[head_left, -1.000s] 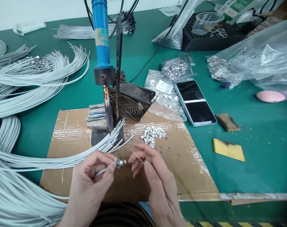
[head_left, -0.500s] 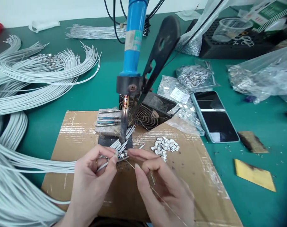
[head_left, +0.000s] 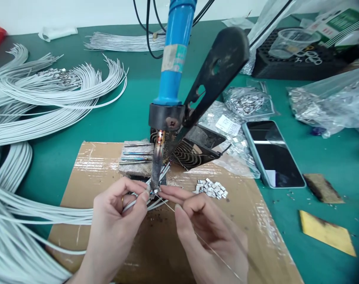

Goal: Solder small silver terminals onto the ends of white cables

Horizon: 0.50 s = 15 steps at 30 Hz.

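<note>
Just below the tip of a blue-handled soldering iron (head_left: 157, 165), held upright in a clamp, my left hand (head_left: 117, 213) pinches a white wire (head_left: 132, 206) between thumb and forefinger. My right hand (head_left: 209, 232) is closed on a thin strand of solder wire (head_left: 216, 252), which runs from beneath the iron's tip down through the fingers to the bottom edge. A small silvery metal piece (head_left: 156, 191) sits at the tip, close to my right fingertips; whether a finger touches it I cannot tell. More white wires lie behind my left fingers, partly hidden.
Bundled white cables (head_left: 49, 118) cover the left side. On the cardboard (head_left: 87, 165) are a pile of small metal pieces (head_left: 211, 188), a pad with metal rods (head_left: 136, 156) and a black fan (head_left: 191, 150). Rightward lie a phone (head_left: 274, 154), a yellow sponge (head_left: 327, 232) and bagged parts (head_left: 247, 100).
My hands have come nearer the iron's tip, and the wire end and metal piece are now right at it. The whole view has shifted slightly.
</note>
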Available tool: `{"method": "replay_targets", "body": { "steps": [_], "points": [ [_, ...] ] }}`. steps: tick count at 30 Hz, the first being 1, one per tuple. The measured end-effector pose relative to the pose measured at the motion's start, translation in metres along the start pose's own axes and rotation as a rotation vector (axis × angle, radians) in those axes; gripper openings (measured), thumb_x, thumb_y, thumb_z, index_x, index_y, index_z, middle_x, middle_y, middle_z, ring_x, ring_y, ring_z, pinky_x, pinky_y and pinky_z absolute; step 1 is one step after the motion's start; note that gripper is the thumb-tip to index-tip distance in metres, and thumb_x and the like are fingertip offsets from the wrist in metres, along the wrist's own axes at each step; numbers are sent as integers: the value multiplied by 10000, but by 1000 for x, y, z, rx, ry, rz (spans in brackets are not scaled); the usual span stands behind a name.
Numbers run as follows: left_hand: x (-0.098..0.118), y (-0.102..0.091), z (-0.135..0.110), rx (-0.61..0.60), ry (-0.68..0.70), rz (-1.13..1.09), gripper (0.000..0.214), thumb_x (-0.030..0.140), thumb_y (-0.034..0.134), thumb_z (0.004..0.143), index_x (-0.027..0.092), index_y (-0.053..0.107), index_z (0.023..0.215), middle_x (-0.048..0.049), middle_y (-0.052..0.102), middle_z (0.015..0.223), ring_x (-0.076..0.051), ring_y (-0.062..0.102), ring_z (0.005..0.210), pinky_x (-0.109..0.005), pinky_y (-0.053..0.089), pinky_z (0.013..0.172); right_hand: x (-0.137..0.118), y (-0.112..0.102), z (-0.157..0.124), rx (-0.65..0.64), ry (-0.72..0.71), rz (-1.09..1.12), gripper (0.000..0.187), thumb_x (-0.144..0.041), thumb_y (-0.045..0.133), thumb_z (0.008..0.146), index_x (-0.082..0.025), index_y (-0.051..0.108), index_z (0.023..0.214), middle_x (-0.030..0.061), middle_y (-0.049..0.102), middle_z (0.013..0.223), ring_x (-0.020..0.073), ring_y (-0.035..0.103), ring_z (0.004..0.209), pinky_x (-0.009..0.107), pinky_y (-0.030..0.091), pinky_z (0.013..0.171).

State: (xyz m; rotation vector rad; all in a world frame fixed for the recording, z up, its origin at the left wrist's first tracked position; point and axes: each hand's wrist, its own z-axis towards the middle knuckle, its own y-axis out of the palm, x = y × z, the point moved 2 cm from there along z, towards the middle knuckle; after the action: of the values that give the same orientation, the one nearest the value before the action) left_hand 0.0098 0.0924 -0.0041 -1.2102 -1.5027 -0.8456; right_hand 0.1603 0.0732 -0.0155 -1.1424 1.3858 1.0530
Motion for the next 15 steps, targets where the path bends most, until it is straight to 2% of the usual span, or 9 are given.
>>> {"method": "replay_targets", "body": {
  "steps": [4, 7, 11, 15],
  "points": [
    [-1, -1, 1, -51, -4, 8, 118, 106, 809, 789, 173, 745, 715, 10, 779, 838, -42, 632, 594, -86, 478, 572, -2, 1, 2, 6, 30, 30, 252, -156, 669, 951, -258, 585, 737, 55, 846, 1117, 230, 821, 1069, 305, 668, 896],
    [2, 0, 2, -27, -5, -25, 121, 136, 825, 759, 162, 729, 689, 1, 774, 793, -37, 574, 541, -91, 445, 522, -3, 2, 3, 12, 38, 41, 252, -155, 685, 939, -256, 588, 730, 60, 848, 1124, 240, 818, 1088, 306, 665, 897],
    [7, 4, 3, 4, -31, -42, 124, 149, 839, 712, 150, 727, 659, -30, 788, 798, -52, 591, 540, -113, 463, 522, -5, 3, 3, 20, 29, 43, 249, -164, 684, 938, -254, 586, 727, 68, 850, 1128, 253, 820, 1091, 309, 672, 878],
    [8, 3, 3, 22, -19, -53, 130, 137, 837, 704, 158, 726, 641, -14, 766, 783, -65, 612, 569, -119, 466, 535, -7, 3, 3, 31, 3, 20, 253, -178, 669, 948, -256, 589, 721, 30, 855, 1106, 210, 830, 1053, 246, 659, 868]
  ]
}}
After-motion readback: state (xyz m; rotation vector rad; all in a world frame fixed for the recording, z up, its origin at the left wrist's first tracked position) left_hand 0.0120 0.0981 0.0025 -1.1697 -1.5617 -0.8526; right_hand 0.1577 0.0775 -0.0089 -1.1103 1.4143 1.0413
